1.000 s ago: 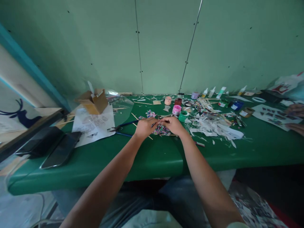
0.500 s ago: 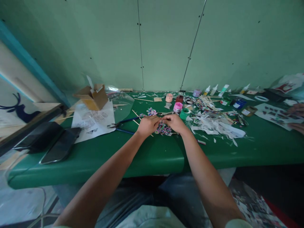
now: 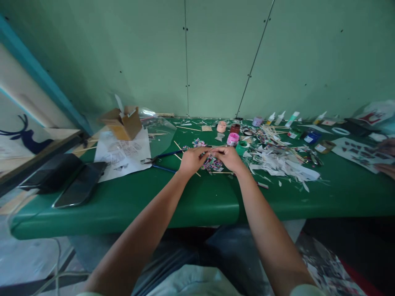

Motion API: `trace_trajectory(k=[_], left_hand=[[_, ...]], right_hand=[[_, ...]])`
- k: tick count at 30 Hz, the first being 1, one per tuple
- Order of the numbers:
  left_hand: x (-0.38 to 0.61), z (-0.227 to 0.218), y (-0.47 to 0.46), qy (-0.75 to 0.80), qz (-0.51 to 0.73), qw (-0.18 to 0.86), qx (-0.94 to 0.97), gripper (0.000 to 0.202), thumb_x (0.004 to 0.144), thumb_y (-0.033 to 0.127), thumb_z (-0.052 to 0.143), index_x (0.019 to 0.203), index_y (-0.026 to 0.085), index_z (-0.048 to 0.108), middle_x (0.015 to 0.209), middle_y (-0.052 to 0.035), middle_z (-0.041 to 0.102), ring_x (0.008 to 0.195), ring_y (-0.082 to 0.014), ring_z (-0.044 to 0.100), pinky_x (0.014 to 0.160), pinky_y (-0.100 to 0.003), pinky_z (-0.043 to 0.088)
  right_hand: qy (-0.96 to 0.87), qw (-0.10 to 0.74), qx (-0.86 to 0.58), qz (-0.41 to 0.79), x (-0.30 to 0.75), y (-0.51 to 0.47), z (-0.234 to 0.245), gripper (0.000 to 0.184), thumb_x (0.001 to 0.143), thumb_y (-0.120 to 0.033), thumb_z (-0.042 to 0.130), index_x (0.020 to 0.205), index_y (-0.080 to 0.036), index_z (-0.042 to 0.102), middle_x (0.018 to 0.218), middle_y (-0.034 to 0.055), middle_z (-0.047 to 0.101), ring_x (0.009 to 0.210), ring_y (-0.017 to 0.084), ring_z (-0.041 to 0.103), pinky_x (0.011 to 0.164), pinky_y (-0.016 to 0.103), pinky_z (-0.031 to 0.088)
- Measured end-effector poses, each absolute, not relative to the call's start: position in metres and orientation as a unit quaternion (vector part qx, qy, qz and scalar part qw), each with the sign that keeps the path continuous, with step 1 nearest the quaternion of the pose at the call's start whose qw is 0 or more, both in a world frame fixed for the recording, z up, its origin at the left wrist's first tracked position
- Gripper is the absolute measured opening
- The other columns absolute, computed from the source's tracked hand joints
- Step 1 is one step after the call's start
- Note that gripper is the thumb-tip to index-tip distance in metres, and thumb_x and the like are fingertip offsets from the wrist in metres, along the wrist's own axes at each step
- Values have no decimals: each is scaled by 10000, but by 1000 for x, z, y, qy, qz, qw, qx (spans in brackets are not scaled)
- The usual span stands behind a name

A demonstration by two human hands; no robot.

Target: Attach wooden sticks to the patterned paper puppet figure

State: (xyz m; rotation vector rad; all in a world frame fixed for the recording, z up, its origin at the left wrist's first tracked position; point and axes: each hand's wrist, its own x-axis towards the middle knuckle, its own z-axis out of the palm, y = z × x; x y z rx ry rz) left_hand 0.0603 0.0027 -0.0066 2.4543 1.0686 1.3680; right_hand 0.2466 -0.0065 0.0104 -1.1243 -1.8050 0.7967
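Note:
My left hand [image 3: 193, 159] and my right hand [image 3: 226, 157] meet over a small heap of colourful paper bits [image 3: 212, 164] on the green table [image 3: 203, 201]. Both hands have their fingers curled in a pinch, fingertips touching between them. What they pinch is too small to make out. A thin wooden stick [image 3: 187, 158] lies under my left hand. Blue-handled pliers [image 3: 163, 158] lie just left of it.
White paper scraps [image 3: 277, 164] and wooden sticks spread to the right. Small paint pots [image 3: 232, 139] and glue bottles [image 3: 290, 119] stand behind. A cardboard box [image 3: 121, 123] and printed sheet [image 3: 121, 154] sit at left, beside two dark phones [image 3: 80, 189]. Another person's hands [image 3: 385, 158] show at the far right.
Both hands stay together over the coloured bits, shifting slightly; the view has drifted a little.

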Motion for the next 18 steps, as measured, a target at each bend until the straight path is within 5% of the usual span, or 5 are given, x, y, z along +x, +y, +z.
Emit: trace_trajectory(k=[6, 18], left_hand=[[61, -12, 5, 364, 508, 264, 735, 258, 805, 306, 655, 1030, 184, 690, 810, -27, 718, 692, -142, 642, 663, -257, 508], [64, -12, 5, 362, 519, 256, 731, 146, 807, 313, 642, 839, 174, 674, 753, -9, 686, 651, -119, 597, 623, -234, 462]], right_hand=[[-708, 442, -451, 315, 248, -5, 7, 301, 800, -439, 621, 946, -206, 744, 795, 45, 709, 708, 192, 613, 649, 300, 465], [-703, 467, -429, 321, 246, -8, 11, 290, 785, -392, 646, 973, -186, 722, 894, 62, 723, 773, 184, 641, 699, 296, 484]])
